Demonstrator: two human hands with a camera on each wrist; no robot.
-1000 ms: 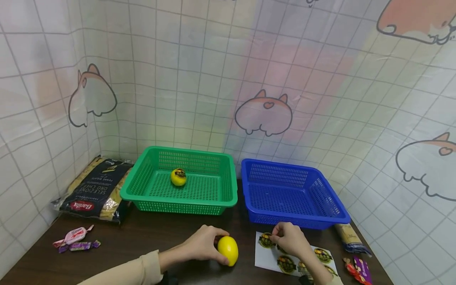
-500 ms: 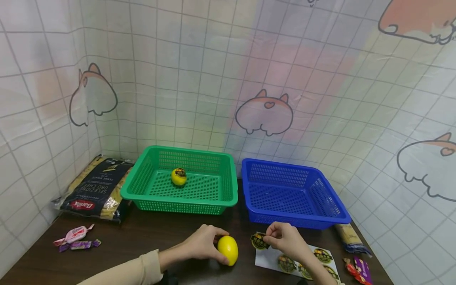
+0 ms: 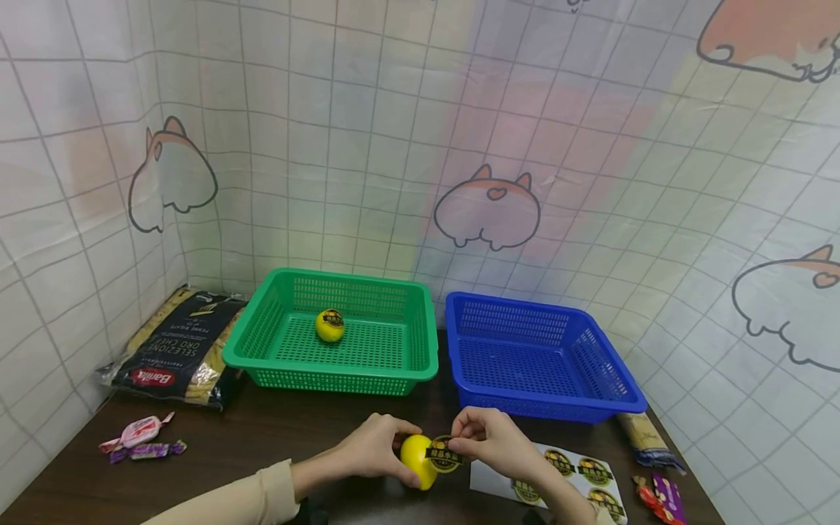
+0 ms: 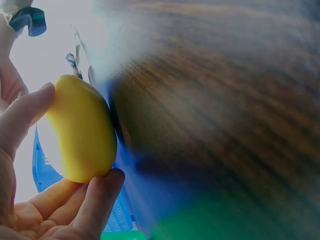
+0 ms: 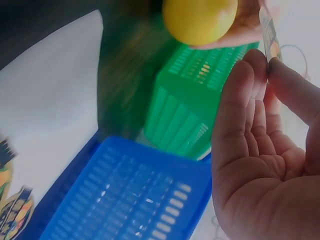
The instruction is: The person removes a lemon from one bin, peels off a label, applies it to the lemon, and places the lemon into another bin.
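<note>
Yellow lemon (image 3: 417, 459) sits on the dark wooden counter (image 3: 289, 430) near its front edge, about midway along. Left hand (image 3: 374, 448) cups it from the left side, fingers and thumb curled round it; the left wrist view shows the thumb over the top and the fingers underneath, which pins the fruit so it cannot roll. The right face of the lemon is left bare and turned toward the other hand.

Right hand (image 3: 495, 441) pinches a round dark sticker (image 3: 445, 453) between thumb and fingertips, held on edge so its sticky side seems to face the lemon. Sticker looks to be touching or just short of the peel; contact cannot be confirmed from the head view.

White sticker sheet (image 3: 558, 474) lies flat on the counter toward the front right corner, directly under the right forearm, with several stickers left on it, close at hand for peeling.

Green basket (image 3: 331, 364) stands behind the lemon toward the back edge and holds a second lemon (image 3: 329, 325) that already carries a dark sticker. Blue basket (image 3: 538, 397) stands just beside it on the right, with nothing visible in it.
</note>
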